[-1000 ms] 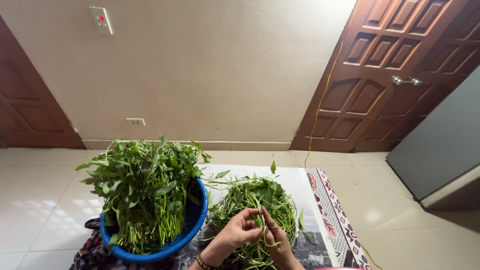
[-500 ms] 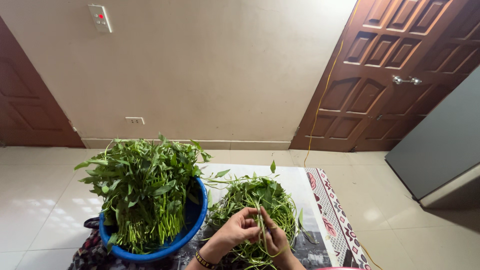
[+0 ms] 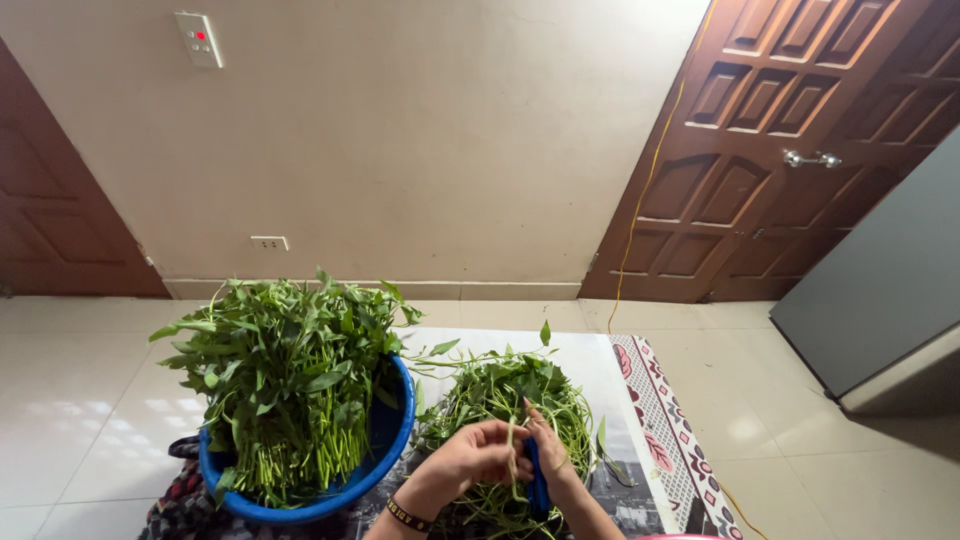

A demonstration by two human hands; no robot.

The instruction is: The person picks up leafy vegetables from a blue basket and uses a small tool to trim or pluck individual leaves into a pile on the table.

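Round blue plastic basin [image 3: 395,440] heaped with tall leafy green stalks [image 3: 285,385] blocks the left side, just beside the left hand [image 3: 470,460]. Loose pile of cut greens [image 3: 500,395] fills the space ahead of both hands. Patterned woven mat [image 3: 665,420] and pale tiled floor [image 3: 800,460] at right lie open.
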